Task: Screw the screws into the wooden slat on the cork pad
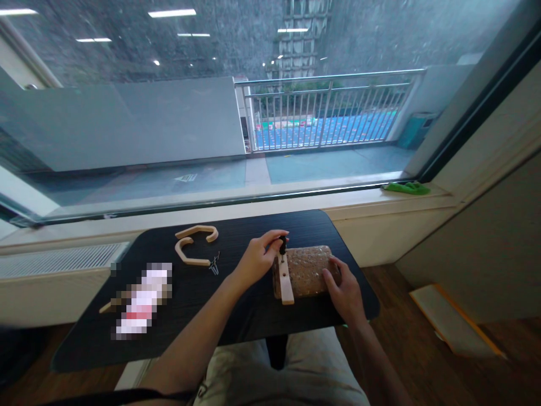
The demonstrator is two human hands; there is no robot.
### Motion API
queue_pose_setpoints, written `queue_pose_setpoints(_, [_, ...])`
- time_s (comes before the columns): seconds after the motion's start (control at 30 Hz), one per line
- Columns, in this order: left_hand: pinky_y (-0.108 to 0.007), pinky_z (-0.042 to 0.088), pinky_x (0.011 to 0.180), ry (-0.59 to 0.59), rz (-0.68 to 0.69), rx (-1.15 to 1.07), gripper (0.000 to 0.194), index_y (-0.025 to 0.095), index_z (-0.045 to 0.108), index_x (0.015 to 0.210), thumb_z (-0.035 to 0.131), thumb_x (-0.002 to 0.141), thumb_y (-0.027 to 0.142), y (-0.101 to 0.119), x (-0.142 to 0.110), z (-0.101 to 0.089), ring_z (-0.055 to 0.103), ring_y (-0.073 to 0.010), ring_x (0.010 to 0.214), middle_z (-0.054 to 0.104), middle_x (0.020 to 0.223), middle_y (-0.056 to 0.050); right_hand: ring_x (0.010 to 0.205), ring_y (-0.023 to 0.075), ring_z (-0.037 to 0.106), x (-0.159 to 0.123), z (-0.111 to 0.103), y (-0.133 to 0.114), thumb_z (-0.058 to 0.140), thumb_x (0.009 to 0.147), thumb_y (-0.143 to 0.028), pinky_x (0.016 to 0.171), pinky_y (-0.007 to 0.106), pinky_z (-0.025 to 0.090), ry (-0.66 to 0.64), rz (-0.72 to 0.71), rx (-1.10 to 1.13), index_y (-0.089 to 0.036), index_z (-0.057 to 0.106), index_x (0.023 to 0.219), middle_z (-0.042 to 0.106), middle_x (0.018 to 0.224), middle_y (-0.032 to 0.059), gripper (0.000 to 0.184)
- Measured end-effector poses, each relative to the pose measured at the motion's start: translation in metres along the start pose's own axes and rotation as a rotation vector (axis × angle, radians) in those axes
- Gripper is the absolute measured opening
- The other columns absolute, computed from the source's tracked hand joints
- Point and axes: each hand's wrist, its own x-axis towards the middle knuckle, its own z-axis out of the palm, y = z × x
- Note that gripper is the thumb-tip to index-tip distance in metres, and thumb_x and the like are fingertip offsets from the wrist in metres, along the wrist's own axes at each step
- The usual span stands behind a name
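My left hand (258,255) is closed, its fingertips round the black handle of a short screwdriver (283,245). The tool stands upright over the far end of a pale wooden strip (286,285), which has a dark hole near its middle. This strip lies across the left part of a brown, speckled block (308,269) that looks wrapped in shiny clear film. At the block's right edge, my right hand (347,290) grips it, with the thumb on top. Where the screwdriver's tip meets the wood is too small to make out.
Two curved wooden hooks (192,261) lie at the table's far left, with several screws (215,264) beside them. A blurred packet (146,301) covers part of another wooden piece (110,305). Beyond the black table (190,310) are a window sill and a green cloth (408,188).
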Motion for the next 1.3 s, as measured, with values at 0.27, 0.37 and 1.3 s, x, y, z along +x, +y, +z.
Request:
queue_pose_setpoints(0.27, [-0.031, 0.055, 0.083, 0.057, 0.099, 0.118, 0.022, 0.020, 0.071, 0.107, 0.064, 0.087, 0.023, -0.0046, -0.0013, 0.0013, 0.068, -0.0182, 0.091, 0.073, 0.101, -0.006, 0.114, 0.0304, 0.063, 0.0002, 0.0013, 0.0002, 0.054, 0.085, -0.049, 0.101, 0.050, 0.047, 0.006, 0.001, 0.003, -0.019, 0.063, 0.118, 0.070, 0.120, 0.0136, 0.045])
queue_pose_setpoints(0.37, [-0.031, 0.054, 0.080, 0.110, 0.149, 0.149, 0.018, 0.019, 0.073, 0.102, 0.066, 0.086, 0.021, -0.0052, 0.0002, 0.0011, 0.066, -0.0176, 0.087, 0.070, 0.094, -0.006, 0.114, 0.0302, 0.063, 0.0003, 0.0010, -0.0004, 0.054, 0.086, -0.048, 0.101, 0.050, 0.047, 0.009, -0.005, 0.002, -0.020, 0.063, 0.117, 0.070, 0.120, 0.0131, 0.044])
queue_pose_setpoints(1.3, [-0.033, 0.055, 0.086, 0.073, 0.083, 0.108, 0.021, 0.018, 0.075, 0.104, 0.063, 0.086, 0.017, 0.0002, -0.0018, -0.0012, 0.071, -0.0204, 0.091, 0.077, 0.099, -0.008, 0.114, 0.0308, 0.064, 0.0006, -0.0017, -0.0014, 0.055, 0.085, -0.049, 0.101, 0.050, 0.047, -0.004, -0.003, 0.002, -0.017, 0.063, 0.117, 0.069, 0.120, 0.0152, 0.046])
